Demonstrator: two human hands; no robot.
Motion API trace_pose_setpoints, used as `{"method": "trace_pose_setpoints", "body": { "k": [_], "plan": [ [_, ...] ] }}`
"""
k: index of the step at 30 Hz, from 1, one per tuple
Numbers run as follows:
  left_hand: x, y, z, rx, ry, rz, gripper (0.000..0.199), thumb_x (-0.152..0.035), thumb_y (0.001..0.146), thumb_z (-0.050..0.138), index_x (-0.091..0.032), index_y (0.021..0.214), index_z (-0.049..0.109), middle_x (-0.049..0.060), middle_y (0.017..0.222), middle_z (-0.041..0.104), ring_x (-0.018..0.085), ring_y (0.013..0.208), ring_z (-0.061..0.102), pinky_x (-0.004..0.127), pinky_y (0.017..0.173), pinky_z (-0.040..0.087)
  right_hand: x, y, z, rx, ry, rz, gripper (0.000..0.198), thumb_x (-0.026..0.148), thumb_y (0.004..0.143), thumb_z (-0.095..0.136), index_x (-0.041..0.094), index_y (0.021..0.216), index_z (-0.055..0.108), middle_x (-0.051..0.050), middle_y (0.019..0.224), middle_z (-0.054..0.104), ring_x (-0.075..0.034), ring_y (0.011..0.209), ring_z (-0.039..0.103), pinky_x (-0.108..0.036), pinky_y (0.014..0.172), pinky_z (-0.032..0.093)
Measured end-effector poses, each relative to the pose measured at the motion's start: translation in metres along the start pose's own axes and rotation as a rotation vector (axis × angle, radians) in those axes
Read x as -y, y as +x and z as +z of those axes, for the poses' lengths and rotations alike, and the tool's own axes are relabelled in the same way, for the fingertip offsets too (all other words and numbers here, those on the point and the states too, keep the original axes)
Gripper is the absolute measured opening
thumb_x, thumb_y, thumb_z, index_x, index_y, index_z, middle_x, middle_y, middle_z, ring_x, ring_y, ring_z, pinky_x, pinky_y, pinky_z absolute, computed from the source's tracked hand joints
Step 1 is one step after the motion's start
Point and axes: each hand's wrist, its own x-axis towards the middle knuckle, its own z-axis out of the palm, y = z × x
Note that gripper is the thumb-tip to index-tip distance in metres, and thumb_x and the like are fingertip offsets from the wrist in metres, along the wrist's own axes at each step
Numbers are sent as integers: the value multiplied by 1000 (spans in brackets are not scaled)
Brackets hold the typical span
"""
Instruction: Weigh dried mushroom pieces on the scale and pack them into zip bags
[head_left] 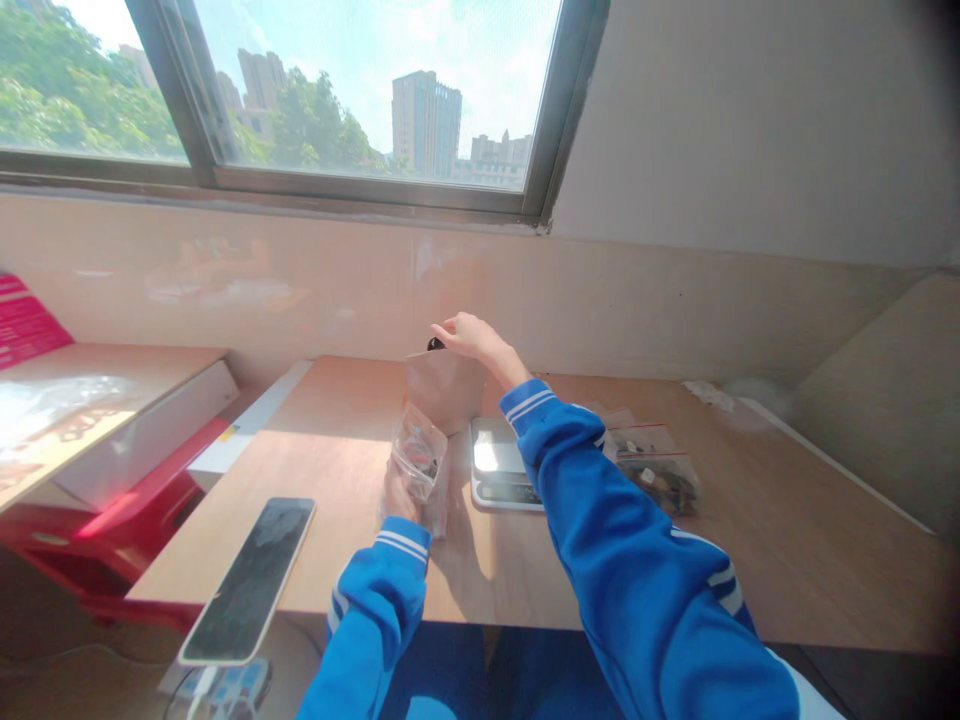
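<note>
My left hand (403,496) is closed on a see-through plastic bag (420,450), holding it up above the table; small dark items show inside. Reaching farther forward, my right hand (472,337) is over the top edge of an upright tan cardboard box or paper bag (442,390). A small black round thing (436,343) shows under its fingertips and appears pinched there. A silver and white kitchen scale (495,465) lies just right of the plastic bag, partly hidden by my right sleeve.
Several zip bags with dark contents (664,480) lie right of the scale. A smartphone (251,580) overhangs the wooden table's (360,590) front left edge, with a cable below it. Crumpled tissue (709,396) is at the back right. A red plastic stool (142,520) stands left.
</note>
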Motion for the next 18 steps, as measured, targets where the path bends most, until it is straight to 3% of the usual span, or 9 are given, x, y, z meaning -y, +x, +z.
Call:
{"method": "trace_pose_setpoints", "body": {
  "k": [4,9,14,18],
  "plan": [
    [-1,-1,1,3,-21,32,28,-40,74,53,-14,64,59,4,64,64,18,63,61,31,65,47,2,0,-1,24,-6,8,44,49,90,49,19,60,63,-7,63,62,-16,58,52,-28,57,29],
    [-5,-11,5,13,-25,32,27,-43,70,57,-16,63,56,2,59,61,18,59,60,31,61,46,-8,-4,7,-156,169,-34,49,47,92,41,18,54,54,-1,53,54,-12,52,44,-26,54,26],
    [-6,-15,4,11,1,-25,37,-53,70,57,-16,65,58,3,54,57,19,51,59,30,51,44,-19,-7,9,-197,403,-58,52,55,89,40,17,55,52,0,55,54,-11,55,47,-23,54,28],
    [-5,-13,4,-1,25,-39,35,-50,72,56,-16,65,58,4,56,59,18,51,59,30,51,45,-23,-9,8,-176,442,-105,56,59,88,39,17,56,55,0,57,56,-12,56,49,-24,56,31]
  ]
}}
